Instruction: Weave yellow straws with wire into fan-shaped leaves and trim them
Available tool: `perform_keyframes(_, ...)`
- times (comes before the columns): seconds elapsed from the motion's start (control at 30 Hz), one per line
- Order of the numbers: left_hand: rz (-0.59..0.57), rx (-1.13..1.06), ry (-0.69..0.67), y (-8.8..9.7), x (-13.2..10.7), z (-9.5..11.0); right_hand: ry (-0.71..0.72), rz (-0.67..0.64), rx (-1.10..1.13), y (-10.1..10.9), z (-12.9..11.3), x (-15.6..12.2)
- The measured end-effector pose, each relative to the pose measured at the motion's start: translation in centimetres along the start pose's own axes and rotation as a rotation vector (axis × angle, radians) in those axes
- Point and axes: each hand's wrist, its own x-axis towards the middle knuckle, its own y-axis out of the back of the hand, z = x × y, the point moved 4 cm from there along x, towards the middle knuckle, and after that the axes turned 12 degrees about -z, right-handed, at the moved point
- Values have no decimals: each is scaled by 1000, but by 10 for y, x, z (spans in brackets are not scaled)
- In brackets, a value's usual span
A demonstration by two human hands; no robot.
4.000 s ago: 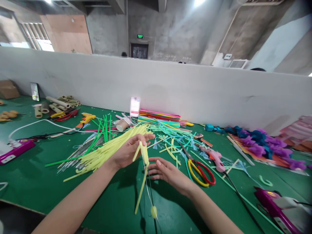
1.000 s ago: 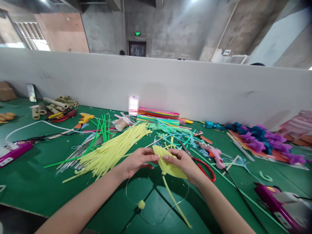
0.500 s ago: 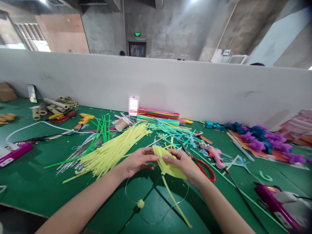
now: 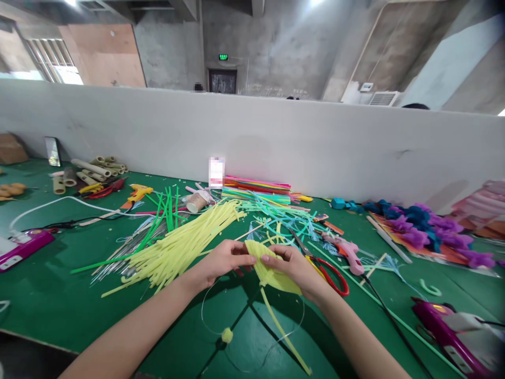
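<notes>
Between my two hands is a yellow pipe-cleaner piece (image 4: 264,271) shaped like a fan of petals, with one yellow stem hanging down towards me. My left hand (image 4: 226,261) pinches its left edge between thumb and fingers. On the other side, my right hand (image 4: 294,266) grips it with the thumb on the front and the fingers partly hidden behind. A thin clear wire (image 4: 203,310) loops below the hands, carrying a small yellow fuzzy ball (image 4: 226,335). Just right of my right hand lie red-handled scissors (image 4: 333,276).
A pile of yellow pipe cleaners (image 4: 185,247) lies left of my hands, beside green stems (image 4: 168,208). A pink glue gun (image 4: 349,252) and purple power strip (image 4: 445,337) are at right. A yellow glue gun (image 4: 140,193) rests farther left. A white partition (image 4: 252,131) stands behind.
Both hands keep hold of the yellow piece, which has tilted slightly and dropped a little at its top. My left fingers have drawn in slightly; the rest looks the same.
</notes>
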Motion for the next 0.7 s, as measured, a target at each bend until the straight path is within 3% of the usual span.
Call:
perform_keyframes(0.43,13,6,32,3,4,-3,-31,24,-41,-3,1,1)
perform_keyframes(0.7,-191,-34,217,11,-2,-9,1,49,-24,5,-4,0)
